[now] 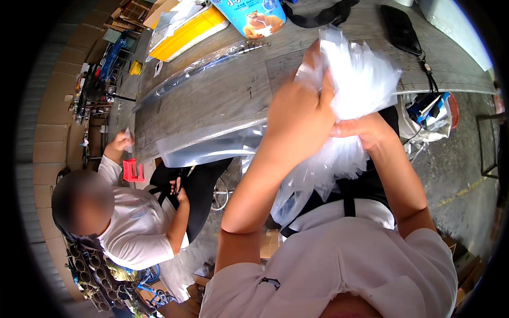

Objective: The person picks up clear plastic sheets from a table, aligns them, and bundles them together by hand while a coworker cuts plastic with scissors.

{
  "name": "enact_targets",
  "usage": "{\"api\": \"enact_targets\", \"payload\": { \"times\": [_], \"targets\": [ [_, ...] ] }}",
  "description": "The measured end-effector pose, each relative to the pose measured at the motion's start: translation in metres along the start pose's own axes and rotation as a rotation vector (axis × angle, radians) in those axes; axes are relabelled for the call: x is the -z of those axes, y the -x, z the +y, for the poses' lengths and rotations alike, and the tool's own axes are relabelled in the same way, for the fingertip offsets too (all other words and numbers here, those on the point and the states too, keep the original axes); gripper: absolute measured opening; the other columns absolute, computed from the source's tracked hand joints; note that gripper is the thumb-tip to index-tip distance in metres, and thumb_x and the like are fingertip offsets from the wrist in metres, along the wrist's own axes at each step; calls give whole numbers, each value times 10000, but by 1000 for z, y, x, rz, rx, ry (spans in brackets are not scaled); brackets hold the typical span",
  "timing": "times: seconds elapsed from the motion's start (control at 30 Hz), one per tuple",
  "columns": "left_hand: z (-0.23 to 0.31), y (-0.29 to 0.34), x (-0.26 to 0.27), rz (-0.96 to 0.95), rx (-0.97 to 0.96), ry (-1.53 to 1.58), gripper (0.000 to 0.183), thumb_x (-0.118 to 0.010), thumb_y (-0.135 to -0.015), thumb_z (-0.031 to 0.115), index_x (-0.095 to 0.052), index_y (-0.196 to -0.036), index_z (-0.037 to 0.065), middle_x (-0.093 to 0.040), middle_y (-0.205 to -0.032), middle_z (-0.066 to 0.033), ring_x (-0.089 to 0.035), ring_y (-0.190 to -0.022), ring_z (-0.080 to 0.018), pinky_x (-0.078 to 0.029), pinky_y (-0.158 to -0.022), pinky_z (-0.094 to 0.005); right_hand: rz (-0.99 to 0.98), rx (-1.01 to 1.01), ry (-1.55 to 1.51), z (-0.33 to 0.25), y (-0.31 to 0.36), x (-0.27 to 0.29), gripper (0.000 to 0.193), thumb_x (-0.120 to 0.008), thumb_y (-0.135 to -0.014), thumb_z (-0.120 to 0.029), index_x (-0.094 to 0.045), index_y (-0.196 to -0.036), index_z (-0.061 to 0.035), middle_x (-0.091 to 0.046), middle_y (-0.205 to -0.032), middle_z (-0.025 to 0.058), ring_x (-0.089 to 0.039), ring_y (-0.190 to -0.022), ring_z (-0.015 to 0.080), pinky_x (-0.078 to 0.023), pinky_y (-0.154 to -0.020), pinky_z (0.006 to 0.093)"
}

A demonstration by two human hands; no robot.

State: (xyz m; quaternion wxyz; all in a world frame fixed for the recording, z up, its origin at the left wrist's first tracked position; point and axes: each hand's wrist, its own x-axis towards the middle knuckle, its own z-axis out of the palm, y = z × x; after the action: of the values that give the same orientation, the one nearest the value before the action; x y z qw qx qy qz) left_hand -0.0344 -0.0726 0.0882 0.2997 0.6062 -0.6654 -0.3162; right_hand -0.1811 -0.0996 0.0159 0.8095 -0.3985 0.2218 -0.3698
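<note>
A thick bunch of clear plastic sleeves (366,79) is gathered at its middle between my hands, over the table's near edge. Its upper ends fan out above the tabletop, and the lower ends hang toward my lap. My left hand (302,108) is closed round the bunch from the left, its fingertips partly hidden by the plastic. From the right, my right hand (368,130) grips the same bunch lower down, the thumb pressed across it. A long clear plastic sheet (207,151) lies along the table edge to the left of my left forearm.
The grey wooden table (212,95) carries a wrapped rod (196,69), a yellow box (188,34), a blue tub (254,18) and a black phone-like case (398,29). At left sits a co-worker (138,212) near a red plastic holder (133,170). A white bag (419,124) hangs at right.
</note>
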Motion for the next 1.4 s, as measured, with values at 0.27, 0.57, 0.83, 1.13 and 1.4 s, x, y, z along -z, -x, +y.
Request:
{"api": "enact_targets", "payload": {
  "times": [0.27,0.57,0.83,1.13,1.4],
  "targets": [
    [-127,112,-43,-97,25,395,485,-395,-977,278,-364,-1367,-10,-409,-1378,-191,-366,-1299,-281,-251,-1077,-358,-157,281,-125,-12,-12,38,232,-638,-708,-139,-531,-863,-3,-514,-704,67,-539,-769,216,-451,-877,344],
    [-200,181,84,489,451,-590,778,-760,-713,326,-394,-1327,21,-505,-1265,-196,-460,-1205,-343,-350,-1003,-424,-152,405,-214,-18,-19,72,158,-576,-773,-154,-442,-737,-77,-365,-580,-55,-378,-579,50,-344,-707,235],
    [-212,97,214,814,3,-1125,857,-769,-666,232,-338,-1381,41,-287,-1446,-167,-211,-1347,-398,-205,-1088,-506,-121,429,-116,-14,-22,81,236,-589,-761,-182,-498,-882,0,-405,-579,-58,-391,-584,54,-352,-721,242],
    [-206,32,167,597,-250,-940,192,-492,-847,14,-597,-1008,0,-621,-1070,-138,-549,-1112,-319,-368,-1012,-462,5,417,-62,-15,-21,69,390,-630,-694,-198,-501,-964,51,-416,-518,-28,-407,-533,81,-381,-686,269],
    [-154,-15,70,353,-311,-796,241,-512,-896,123,-575,-1080,-20,-519,-1272,-190,-491,-1185,-346,-408,-983,-414,28,420,-31,-15,-20,70,491,-645,-668,-194,-490,-1037,91,-426,-508,-18,-423,-521,93,-388,-680,278]
  ]
}}
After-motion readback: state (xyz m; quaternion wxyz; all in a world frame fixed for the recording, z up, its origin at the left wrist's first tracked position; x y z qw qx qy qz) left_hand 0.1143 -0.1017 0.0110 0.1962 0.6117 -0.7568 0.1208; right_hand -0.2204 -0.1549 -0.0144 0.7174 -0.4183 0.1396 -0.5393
